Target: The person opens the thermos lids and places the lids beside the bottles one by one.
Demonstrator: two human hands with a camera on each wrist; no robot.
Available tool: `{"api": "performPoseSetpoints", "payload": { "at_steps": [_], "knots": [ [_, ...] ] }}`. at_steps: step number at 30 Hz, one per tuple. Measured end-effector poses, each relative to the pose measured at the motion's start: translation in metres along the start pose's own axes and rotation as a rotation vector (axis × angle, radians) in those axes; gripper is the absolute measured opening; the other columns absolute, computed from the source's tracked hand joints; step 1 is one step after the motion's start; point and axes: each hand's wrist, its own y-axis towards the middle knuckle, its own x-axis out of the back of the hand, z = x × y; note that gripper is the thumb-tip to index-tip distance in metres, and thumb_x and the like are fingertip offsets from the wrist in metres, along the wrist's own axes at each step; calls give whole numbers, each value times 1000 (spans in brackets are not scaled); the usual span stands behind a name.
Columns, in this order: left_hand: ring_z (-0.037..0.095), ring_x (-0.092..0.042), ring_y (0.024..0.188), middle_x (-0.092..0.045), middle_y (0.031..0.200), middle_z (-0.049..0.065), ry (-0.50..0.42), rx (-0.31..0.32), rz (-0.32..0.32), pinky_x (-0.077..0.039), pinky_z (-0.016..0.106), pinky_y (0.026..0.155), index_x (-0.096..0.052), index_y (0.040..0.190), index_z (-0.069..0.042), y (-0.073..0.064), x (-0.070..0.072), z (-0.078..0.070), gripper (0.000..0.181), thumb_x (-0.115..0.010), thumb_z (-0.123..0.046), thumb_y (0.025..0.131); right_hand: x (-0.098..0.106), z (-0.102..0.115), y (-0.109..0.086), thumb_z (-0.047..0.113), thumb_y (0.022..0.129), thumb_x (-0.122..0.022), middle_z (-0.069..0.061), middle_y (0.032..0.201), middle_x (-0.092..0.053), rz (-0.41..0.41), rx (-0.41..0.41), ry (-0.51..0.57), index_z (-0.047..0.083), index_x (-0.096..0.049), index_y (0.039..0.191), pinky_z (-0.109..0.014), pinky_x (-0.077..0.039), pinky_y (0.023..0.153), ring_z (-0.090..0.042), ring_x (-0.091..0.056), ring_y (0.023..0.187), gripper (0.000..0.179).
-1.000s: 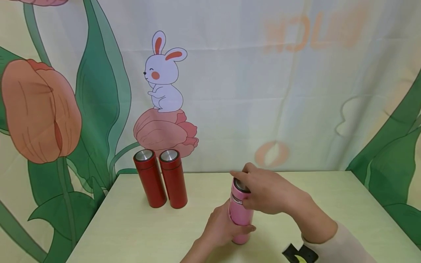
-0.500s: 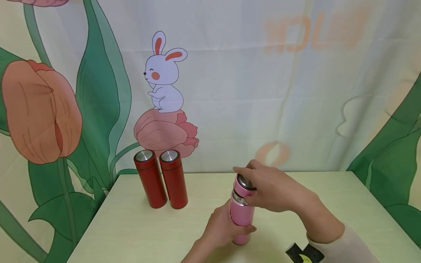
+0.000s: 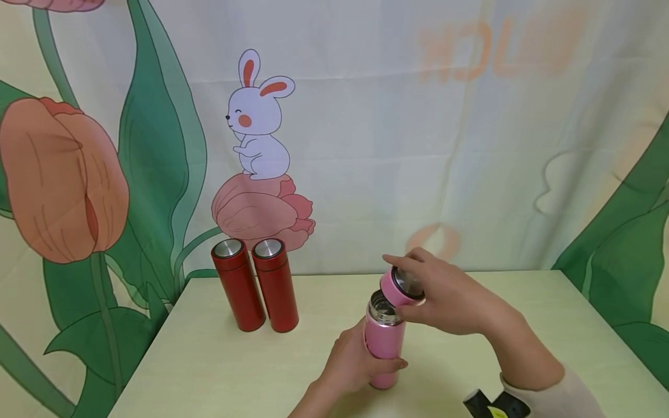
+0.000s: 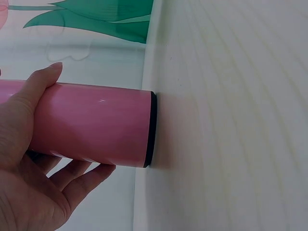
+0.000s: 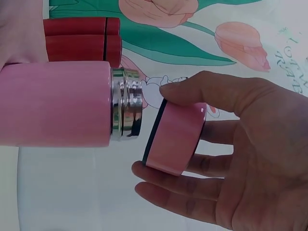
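Note:
A pink thermos flask [image 3: 384,339] stands upright on the table, its bare steel threaded neck [image 5: 127,103] showing. My left hand [image 3: 351,360] grips its body, thumb on one side and fingers round the other. In the left wrist view the black base of the flask meets the tabletop. My right hand [image 3: 452,293] holds the pink lid [image 5: 175,137] between thumb and fingers. The lid is tilted, just off the mouth of the flask and to its right, its steel top [image 3: 407,283] facing up.
Two red thermos flasks [image 3: 238,290] with steel-topped lids stand side by side at the back left of the pale wooden table [image 3: 219,371]. Behind the table hangs a cloth backdrop [image 3: 355,145] printed with tulips and a rabbit.
The right hand has lifted the lid off the pink flask, up and to the right, tilting it; the steel mouth now shows. The left hand keeps its grip in the same place.

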Motion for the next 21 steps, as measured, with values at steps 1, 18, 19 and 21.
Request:
{"api": "performPoseSetpoints", "payload": {
  "at_steps": [1, 18, 19, 21],
  "knots": [
    [7, -65, 98, -70, 109, -14, 0, 1, -1, -54, 38, 89, -53, 134, -30, 0, 0, 0, 81, -93, -55, 68, 0, -2, -1, 21, 89, -76, -5, 134, -55, -6, 2, 6, 21, -45, 157, -32, -53, 83, -12, -60, 97, 75],
    [5, -65, 96, -70, 107, -16, 23, -18, -25, -53, 37, 91, -54, 134, -30, -1, -1, 1, 82, -93, -57, 67, -18, -36, -14, 16, 88, -82, -1, 129, -55, -95, 84, 322, 22, -47, 154, -30, -60, 91, -14, -66, 106, 76],
    [5, -65, 96, -70, 107, -16, 21, -16, -25, -53, 38, 91, -54, 134, -30, -1, -1, 1, 82, -93, -57, 67, -20, -38, -15, 16, 88, -83, -2, 128, -55, -96, 89, 343, 22, -47, 154, -31, -60, 91, -14, -67, 106, 76],
    [5, -65, 97, -70, 108, -16, 24, -15, -27, -53, 38, 91, -54, 134, -30, -1, -1, 0, 82, -93, -57, 67, -22, -43, -16, 16, 88, -83, -2, 127, -55, -100, 96, 376, 21, -47, 154, -31, -61, 91, -15, -68, 107, 76]
  ]
}}
